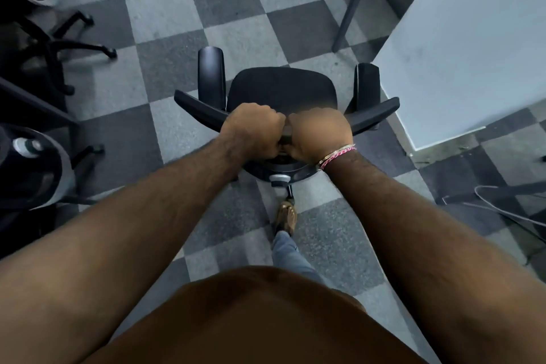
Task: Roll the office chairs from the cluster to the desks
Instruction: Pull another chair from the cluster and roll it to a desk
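Observation:
A black office chair (280, 89) with two armrests stands on the checkered carpet right in front of me, seat facing away. My left hand (254, 130) and my right hand (320, 133) sit side by side on the top edge of its backrest, both with fingers curled round that edge. A white desk (472, 47) stands just to the right of the chair, its corner close to the right armrest. The chair's base is mostly hidden under the seat; one caster leg shows near my foot.
Other black office chairs (59, 44) crowd the left side, one with a bottle (26, 146) on it. A dark desk leg (351, 6) slants at the upper right. Cables (502, 204) lie on the floor at the right. Open carpet lies ahead.

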Demonstrator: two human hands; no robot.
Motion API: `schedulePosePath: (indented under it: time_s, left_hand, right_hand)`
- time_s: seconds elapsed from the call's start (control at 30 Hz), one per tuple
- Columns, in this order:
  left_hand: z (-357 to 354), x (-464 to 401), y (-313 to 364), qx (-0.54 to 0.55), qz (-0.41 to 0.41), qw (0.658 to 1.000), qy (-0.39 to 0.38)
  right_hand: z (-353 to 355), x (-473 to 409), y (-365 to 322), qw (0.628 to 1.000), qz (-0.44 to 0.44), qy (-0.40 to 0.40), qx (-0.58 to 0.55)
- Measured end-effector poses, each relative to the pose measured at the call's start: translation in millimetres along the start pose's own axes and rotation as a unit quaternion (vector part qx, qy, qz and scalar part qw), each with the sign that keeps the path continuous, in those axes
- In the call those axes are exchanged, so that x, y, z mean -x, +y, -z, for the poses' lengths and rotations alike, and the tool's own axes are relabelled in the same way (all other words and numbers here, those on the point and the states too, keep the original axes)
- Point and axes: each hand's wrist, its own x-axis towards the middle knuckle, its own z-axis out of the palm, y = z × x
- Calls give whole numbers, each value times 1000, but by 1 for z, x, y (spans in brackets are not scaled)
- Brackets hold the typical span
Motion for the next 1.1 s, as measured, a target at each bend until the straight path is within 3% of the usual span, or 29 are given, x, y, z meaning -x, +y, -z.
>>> schedulePosePath:
  time_s: [0.33, 0.6, 1.1]
  left_hand:
    - [12, -135, -98, 34, 54, 998, -4]
    - [8, -237, -185, 36, 37, 998, 32]
    - [6, -440, -391, 27, 25, 999, 20]
  right_hand:
    - [-32, -161, 90, 996, 27, 55, -58]
    - [-53, -284, 149, 993, 42, 84, -70]
    - [-71, -555, 228, 1000, 7, 6, -10]
